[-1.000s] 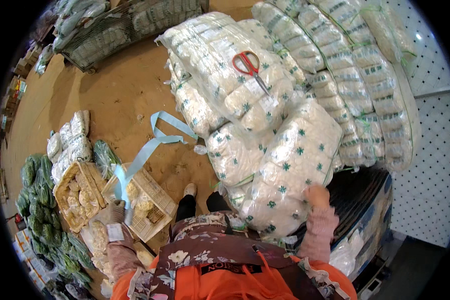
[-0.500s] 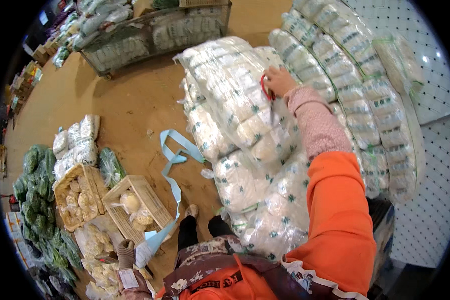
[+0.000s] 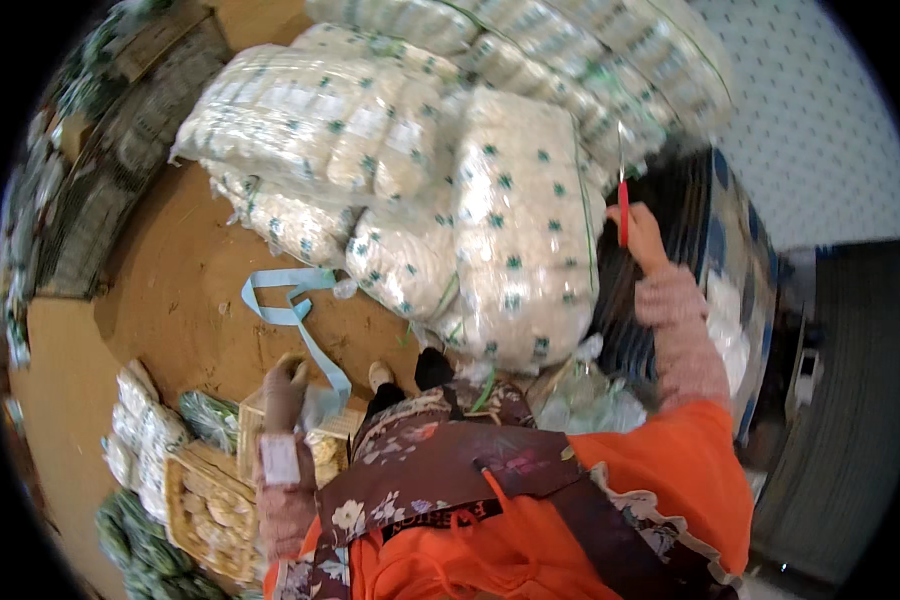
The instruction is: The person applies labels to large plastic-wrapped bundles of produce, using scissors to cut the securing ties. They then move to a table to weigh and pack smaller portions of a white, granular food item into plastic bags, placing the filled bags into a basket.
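Note:
My right hand [image 3: 642, 238] grips a pair of red-handled scissors [image 3: 624, 212], blades pointing up and away from me, beside the right side of a large clear plastic bundle [image 3: 520, 230] of white packs with green marks. My left hand [image 3: 286, 392], in a brownish glove, is closed low on the left. A long light blue strip [image 3: 317, 352] trails from beside it in loops toward the bundles. The exact grip of the left fingers is hard to see. More wrapped bundles [image 3: 320, 120] lie stacked ahead, reaching far right.
Yellow baskets [image 3: 210, 515] of pale packed produce stand at lower left, near white bags [image 3: 150, 440] and bagged greens [image 3: 135, 540]. A wire cage cart [image 3: 120, 170] stands at far left. Dark stacked layers [image 3: 650, 290] and crumpled plastic [image 3: 590, 400] lie at right.
My view has swung right. My right hand has drawn back from the top of the bundles to their right side, still with the scissors. My left hand has moved forward, the blue strip's near end with it.

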A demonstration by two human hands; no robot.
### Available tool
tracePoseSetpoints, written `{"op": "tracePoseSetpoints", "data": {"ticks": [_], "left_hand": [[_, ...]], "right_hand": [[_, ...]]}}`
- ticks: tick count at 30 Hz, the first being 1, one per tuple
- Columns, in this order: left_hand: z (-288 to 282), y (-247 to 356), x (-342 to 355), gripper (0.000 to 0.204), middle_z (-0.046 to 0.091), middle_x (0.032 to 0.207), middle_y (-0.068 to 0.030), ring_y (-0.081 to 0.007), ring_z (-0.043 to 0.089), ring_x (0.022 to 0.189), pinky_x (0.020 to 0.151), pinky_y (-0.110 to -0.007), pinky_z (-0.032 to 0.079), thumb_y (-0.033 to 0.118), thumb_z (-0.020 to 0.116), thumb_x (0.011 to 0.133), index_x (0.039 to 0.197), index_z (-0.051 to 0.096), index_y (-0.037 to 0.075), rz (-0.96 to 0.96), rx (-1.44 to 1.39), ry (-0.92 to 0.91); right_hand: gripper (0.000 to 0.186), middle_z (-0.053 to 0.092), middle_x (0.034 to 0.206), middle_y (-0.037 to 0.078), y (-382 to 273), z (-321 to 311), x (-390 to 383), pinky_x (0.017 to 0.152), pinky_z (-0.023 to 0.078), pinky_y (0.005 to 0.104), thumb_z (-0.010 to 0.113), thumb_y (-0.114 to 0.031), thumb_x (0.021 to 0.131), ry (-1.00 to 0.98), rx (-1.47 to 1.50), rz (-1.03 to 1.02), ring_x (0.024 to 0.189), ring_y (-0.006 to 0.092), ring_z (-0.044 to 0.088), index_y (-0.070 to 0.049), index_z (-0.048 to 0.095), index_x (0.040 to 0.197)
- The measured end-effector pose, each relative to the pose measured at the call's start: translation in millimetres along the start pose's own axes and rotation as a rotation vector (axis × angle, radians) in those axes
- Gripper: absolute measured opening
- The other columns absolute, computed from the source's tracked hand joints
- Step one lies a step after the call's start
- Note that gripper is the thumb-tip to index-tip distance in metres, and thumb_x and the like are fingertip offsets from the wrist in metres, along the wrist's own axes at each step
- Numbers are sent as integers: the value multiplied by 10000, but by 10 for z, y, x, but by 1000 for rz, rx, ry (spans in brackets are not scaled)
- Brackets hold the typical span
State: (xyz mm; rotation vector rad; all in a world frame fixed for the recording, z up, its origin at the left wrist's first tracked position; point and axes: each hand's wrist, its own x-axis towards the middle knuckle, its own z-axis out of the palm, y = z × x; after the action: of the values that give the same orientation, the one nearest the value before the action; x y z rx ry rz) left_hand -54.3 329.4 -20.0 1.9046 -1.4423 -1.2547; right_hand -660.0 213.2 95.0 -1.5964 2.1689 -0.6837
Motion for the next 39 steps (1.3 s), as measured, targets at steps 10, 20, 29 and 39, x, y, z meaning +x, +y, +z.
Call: {"op": "tracePoseSetpoints", "data": {"ticks": [10,20,29,39], "left_hand": [[2004,616,139,481,621,1035,-187,-306,606,956,819,-371,478,379,613,800,1135,561,38,534,531,-872],[3041,283,-71,416,650,894,-180,-314,609,806,746,-373,461,388,525,843,1010,625,21,268,355,-829],[2793,553,-357,325,611,767,-95,-176,568,706,659,-312,448,248,521,837,900,614,-57,52,-291,-724],[2621,310,-397,276,589,785,-62,-139,540,703,659,-295,449,242,494,866,875,590,-17,111,-215,-679]], "right_hand": [[263,500,759,-6,18,446,-3464,557,410,239,589,-196,860,-226,814,530,625,91,491,-69,460,1052],[317,447,688,-9,81,803,-3186,503,361,239,466,-408,924,-569,1121,714,571,100,441,-93,443,949],[425,476,624,21,264,419,-2958,455,359,236,460,-501,895,-718,1023,690,497,122,469,-76,450,892],[412,481,662,13,274,693,-3036,476,378,239,413,-517,908,-816,1075,679,519,123,482,-107,447,923]]}}
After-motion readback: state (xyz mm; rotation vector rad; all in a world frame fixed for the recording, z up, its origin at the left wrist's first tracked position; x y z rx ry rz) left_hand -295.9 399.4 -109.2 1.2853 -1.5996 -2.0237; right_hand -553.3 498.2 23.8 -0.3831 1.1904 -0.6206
